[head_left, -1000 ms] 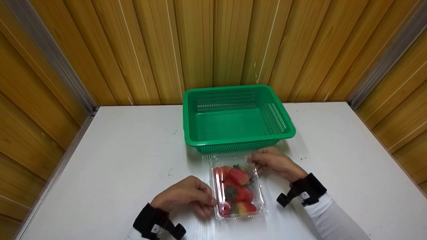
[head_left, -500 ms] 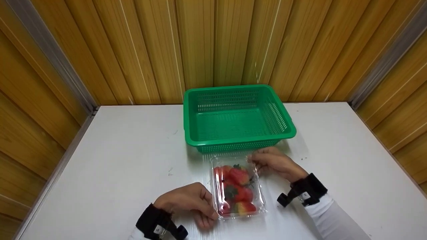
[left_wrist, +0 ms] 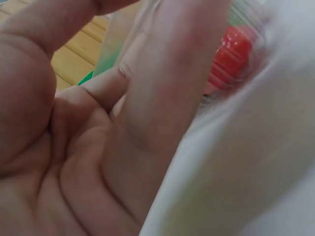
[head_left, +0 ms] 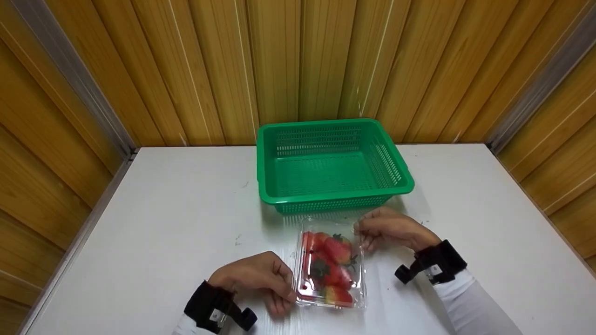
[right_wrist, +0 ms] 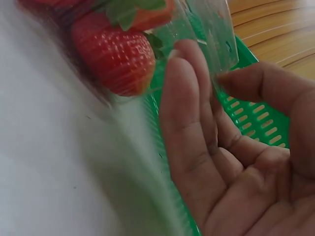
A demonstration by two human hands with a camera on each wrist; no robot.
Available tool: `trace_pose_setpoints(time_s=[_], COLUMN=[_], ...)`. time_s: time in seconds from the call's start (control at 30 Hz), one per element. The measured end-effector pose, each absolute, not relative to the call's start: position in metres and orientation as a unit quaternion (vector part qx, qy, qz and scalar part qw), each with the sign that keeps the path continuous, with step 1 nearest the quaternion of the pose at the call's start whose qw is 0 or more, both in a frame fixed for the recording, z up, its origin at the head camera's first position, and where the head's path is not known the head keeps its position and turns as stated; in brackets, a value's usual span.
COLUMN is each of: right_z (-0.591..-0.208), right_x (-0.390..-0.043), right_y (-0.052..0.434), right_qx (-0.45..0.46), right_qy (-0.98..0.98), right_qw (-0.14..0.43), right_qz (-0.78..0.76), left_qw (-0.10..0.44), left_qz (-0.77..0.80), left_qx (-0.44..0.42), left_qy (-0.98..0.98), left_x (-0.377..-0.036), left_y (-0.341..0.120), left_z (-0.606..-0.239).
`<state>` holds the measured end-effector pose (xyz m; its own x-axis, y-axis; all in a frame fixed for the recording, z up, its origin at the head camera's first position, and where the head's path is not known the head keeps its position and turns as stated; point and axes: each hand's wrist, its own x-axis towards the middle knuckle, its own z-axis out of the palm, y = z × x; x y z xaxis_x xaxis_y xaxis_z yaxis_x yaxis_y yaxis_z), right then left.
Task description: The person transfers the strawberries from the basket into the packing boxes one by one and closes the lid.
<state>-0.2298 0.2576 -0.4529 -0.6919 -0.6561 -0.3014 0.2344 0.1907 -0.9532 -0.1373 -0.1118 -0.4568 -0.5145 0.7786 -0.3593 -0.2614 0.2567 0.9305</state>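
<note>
On the table: a clear plastic clamshell box (head_left: 331,267) of strawberries (head_left: 331,264) sits near the front edge, just in front of the green basket (head_left: 333,164) but not touching it as far as the head view shows.

Surface: plain white tabletop (head_left: 177,218), matte, with a few small dark specks and scuffs left of the basket.

Room: warm yellow-brown wood panelling (head_left: 279,60) all around, vertical slats at the back, angled ones on both sides, with grey metal strips (head_left: 70,74) running down the corners. Pretty much a boxed-in booth.

Basket: green plastic mesh, rectangular, pushed back near the wall, nothing in it.

Left hand: left hand (head_left: 253,279) is at the box's near left corner, fingers curled against the edge. Wrist view is mostly palm and blur, so how firmly it holds is hard to say.

Right hand: right hand (head_left: 389,229) is on the far right corner, thumb and fingers pinching the clear plastic rim, clear enough in the right wrist view.

Wrists: black camera straps (head_left: 435,265) on both, white sleeves (head_left: 470,307) behind them.
</note>
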Motion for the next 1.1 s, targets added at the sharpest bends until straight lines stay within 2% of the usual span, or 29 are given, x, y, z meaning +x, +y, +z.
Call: trace_pose_setpoints(time_s=[0.4,0.6,0.83,1.1], right_z=[-0.450,-0.450,-0.451,-0.451], right_x=[-0.236,-0.236,-0.235,-0.232], right_y=[0.278,0.286,0.290,0.287], right_qx=[-0.205,-0.223,-0.257,-0.271], right_qy=[0.695,0.685,0.668,0.659], right_qw=[0.423,0.448,0.474,0.491], right_qz=[-0.545,-0.530,-0.513,-0.500], left_qw=[0.423,0.383,0.311,0.176], left_qz=[0.634,0.674,0.716,0.745], left_qx=[0.174,0.119,0.050,-0.034], left_qy=[0.624,0.621,0.623,0.642], left_x=[-0.151,-0.155,-0.158,-0.157], left_y=[-0.132,-0.137,-0.133,-0.119], left_z=[-0.466,-0.469,-0.469,-0.462])
